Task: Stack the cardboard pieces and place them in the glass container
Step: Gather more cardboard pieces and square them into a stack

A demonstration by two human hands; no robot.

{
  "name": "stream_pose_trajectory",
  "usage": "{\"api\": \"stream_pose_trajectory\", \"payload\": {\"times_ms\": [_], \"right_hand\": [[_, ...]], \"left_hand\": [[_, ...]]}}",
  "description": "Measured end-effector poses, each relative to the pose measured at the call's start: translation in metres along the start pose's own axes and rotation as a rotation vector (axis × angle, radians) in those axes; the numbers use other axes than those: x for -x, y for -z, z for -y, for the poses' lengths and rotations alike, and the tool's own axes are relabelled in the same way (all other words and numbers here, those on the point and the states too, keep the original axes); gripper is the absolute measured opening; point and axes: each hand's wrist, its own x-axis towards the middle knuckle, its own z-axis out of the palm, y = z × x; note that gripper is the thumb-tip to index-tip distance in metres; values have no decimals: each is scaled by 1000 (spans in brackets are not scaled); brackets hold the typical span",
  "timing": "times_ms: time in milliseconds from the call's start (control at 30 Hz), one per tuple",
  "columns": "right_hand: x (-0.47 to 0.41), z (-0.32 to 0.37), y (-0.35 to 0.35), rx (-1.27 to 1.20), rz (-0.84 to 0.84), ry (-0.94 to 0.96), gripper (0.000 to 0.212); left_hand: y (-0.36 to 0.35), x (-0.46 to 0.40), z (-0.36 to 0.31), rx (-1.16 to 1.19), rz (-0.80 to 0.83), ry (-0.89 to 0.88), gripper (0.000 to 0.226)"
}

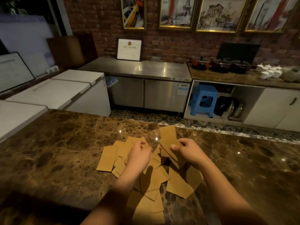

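Several brown cardboard pieces (152, 177) lie scattered in a loose pile on the brown marble counter (56, 151). My right hand (186, 148) pinches a small stack of cardboard pieces (168, 135), held tilted above the pile. My left hand (138, 155) reaches over the left side of the pile, its fingers curled around the edge of a cardboard piece (138, 141). A clear glass container (154, 137) stands just behind the pile between my hands; it is faint and hard to make out.
White chest freezers (56, 91) stand at the left. A steel worktable (138, 69) is across the aisle, with pots (219, 64) and white cups (269, 72) on the right counter. A blue stool (203, 99) sits below.
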Motion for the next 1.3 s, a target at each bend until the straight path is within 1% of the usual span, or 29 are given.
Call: {"api": "stream_pose_trajectory", "payload": {"times_ms": [67, 100, 167, 233, 267, 333, 400, 467, 567, 600, 667, 733, 800, 867, 933, 967, 1033, 1100, 1133, 1167, 1200, 1267, 1300], "right_hand": [[21, 14, 9, -208, -24, 58, 13], [32, 26, 13, -305, -15, 98, 14], [52, 46, 12, -515, 45, 121, 19], [63, 63, 6, -590, 54, 168, 22], [68, 72, 4, -604, 26, 199, 23], [74, 86, 3, -646, -40, 256, 21], [80, 94, 6, -691, -105, 280, 19], [86, 99, 10, -735, -133, 277, 20], [94, 106, 13, -734, -74, 295, 24], [98, 106, 9, -720, -58, 298, 25], [99, 110, 8, -715, -85, 305, 24], [99, 111, 6, -773, -136, 278, 23], [98, 111, 7, -856, -175, 251, 26], [98, 111, 10, -934, -189, 234, 37], [100, 109, 15, -985, -172, 240, 54], [101, 108, 17, -986, -151, 254, 58], [103, 106, 19, -937, -98, 283, 52], [104, 105, 19, -906, -54, 289, 40], [105, 104, 19, -905, -34, 289, 36], [105, 103, 18, -912, -13, 292, 34], [106, 103, 17, -923, 6, 294, 33], [108, 102, 16, -952, 40, 293, 34], [108, 101, 16, -965, 52, 292, 35]], "left_hand": [[8, 14, -20, 253, 18, -44, 34], [14, 22, -33, 383, 60, -62, 35], [20, 37, -52, 592, 228, -31, 38], [24, 46, -65, 764, 401, 1, 42], [27, 49, -70, 863, 450, 17, 41], [33, 55, -80, 1005, 475, 7, 35], [39, 61, -86, 1049, 431, -50, 35], [47, 68, -91, 1043, 398, -137, 34], [59, 75, -97, 945, 300, -206, 38], [62, 78, -94, 915, 260, -195, 39], [63, 80, -98, 930, 240, -194, 38], [64, 81, -99, 1016, 261, -139, 30], [65, 82, -99, 1128, 286, -67, 32], [67, 80, -97, 1146, 237, -91, 31], [69, 80, -96, 1100, 170, -163, 27], [70, 79, -96, 1070, 141, -182, 25], [69, 76, -95, 982, 73, -171, 26], [67, 76, -96, 988, 36, -106, 33], [66, 77, -97, 1044, 66, -63, 42], [65, 78, -98, 1101, 130, -33, 52], [65, 80, -98, 1143, 216, -31, 55], [64, 82, -97, 1211, 375, -81, 42], [64, 82, -96, 1241, 432, -98, 45]]}}
